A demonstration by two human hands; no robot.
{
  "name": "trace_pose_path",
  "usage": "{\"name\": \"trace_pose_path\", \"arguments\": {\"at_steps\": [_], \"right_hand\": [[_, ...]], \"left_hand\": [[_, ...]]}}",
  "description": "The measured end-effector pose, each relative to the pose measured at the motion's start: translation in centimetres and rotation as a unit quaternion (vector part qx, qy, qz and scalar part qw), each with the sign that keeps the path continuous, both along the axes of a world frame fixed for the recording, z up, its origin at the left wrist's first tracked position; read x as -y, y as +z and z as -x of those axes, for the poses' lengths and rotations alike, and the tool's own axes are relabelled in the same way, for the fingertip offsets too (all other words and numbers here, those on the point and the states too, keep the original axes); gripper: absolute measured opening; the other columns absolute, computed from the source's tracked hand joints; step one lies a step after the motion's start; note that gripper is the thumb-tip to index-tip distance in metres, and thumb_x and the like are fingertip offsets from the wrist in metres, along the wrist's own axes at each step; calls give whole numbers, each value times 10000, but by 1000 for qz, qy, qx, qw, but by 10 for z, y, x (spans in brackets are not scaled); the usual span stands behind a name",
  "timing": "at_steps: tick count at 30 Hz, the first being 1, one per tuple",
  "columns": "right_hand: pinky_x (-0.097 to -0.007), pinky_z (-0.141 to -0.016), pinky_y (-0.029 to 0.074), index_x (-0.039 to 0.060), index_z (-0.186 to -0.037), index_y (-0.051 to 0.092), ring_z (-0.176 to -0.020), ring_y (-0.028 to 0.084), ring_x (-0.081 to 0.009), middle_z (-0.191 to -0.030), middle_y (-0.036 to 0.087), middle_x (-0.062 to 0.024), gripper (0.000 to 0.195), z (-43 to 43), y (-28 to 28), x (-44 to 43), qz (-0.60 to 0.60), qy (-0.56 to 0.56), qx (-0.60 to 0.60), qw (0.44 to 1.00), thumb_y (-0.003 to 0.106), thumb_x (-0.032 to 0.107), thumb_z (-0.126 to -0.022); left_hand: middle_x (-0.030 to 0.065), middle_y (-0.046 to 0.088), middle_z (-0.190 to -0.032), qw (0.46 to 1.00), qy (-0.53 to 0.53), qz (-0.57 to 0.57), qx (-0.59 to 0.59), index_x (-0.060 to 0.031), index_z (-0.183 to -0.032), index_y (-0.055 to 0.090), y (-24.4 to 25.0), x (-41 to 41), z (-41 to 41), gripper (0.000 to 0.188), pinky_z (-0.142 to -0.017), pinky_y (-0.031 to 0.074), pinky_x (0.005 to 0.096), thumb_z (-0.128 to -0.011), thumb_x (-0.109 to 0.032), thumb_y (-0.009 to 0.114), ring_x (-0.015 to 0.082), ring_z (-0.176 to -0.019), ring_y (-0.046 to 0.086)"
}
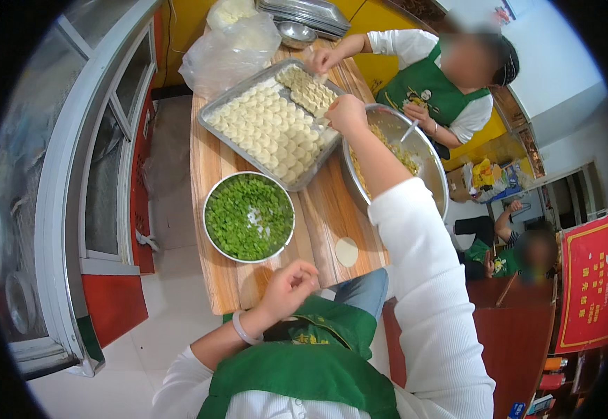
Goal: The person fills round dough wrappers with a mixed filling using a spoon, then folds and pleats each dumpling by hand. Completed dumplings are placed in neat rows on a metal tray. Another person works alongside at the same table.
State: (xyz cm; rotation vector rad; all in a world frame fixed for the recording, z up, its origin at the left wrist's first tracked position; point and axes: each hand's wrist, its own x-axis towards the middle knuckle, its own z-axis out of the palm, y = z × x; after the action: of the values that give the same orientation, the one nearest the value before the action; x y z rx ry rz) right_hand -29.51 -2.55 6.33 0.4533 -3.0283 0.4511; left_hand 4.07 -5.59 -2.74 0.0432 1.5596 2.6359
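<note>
My left hand (292, 285) hovers at the table's near edge, loosely curled, with nothing visible in it. My right hand (347, 114) reaches far forward to the right side of a metal tray (220, 135). Its fingertips point down at the dumplings; whether they pinch one is hidden. Rows of folded dumplings (264, 125) fill most of the tray, and a separate batch (306, 91) lies along its far right. A round dough wrapper (346, 252) rests flat on the wooden table (309, 225) near me. A steel bowl of chopped greens (249, 217) stands left of it.
Under my right forearm is a large steel basin (442, 183) of filling with a spoon (410, 131). Across the table, a co-worker's hand (325, 60) is over the tray. A plastic bag (230, 52), small metal bowl (297, 34) and stacked trays (309, 15) occupy the far end.
</note>
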Motion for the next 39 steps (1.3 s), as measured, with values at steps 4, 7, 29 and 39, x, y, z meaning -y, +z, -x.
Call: {"name": "trace_pose_path", "arguments": {"at_steps": [4, 7, 29, 39], "right_hand": [[-317, -626, 500, -10, -748, 645, -678, 637, -236, -698, 642, -123, 111, 24, -20, 30, -139, -74, -61, 986, 634, 76, -679], [-311, -639, 498, -4, -753, 646, -699, 638, -241, -700, 640, -137, 95, 33, -39, 36, -79, -130, -40, 988, 619, 65, -693], [-383, -415, 378, 36, -816, 505, -452, 507, -198, -598, 535, -94, 165, 110, -122, 23, -146, -96, 291, 941, 377, 138, -833], [-378, -425, 422, 21, -765, 528, -501, 552, -221, -661, 574, -114, 188, 104, -109, 18, -171, -58, 254, 950, 392, 138, -823]], "left_hand": [[-23, 480, -626, 1000, -15, 0, -23, -20, -842, 517, -8, 2, -4, 66, -503, 354, 176, -818, -81, 519, 30, -564, 434], [-13, 481, -619, 998, -39, 8, -42, -18, -847, 516, -20, 3, -5, 78, -497, 361, 189, -816, -90, 523, 38, -563, 438], [-18, 470, -602, 999, -21, 6, -43, -14, -840, 505, -34, 4, -11, 77, -475, 335, 202, -825, -89, 516, 36, -544, 402], [-19, 478, -709, 999, -49, 17, -9, -23, -835, 521, -26, 0, -10, 55, -537, 354, 185, -826, -75, 505, 32, -611, 412]]}}
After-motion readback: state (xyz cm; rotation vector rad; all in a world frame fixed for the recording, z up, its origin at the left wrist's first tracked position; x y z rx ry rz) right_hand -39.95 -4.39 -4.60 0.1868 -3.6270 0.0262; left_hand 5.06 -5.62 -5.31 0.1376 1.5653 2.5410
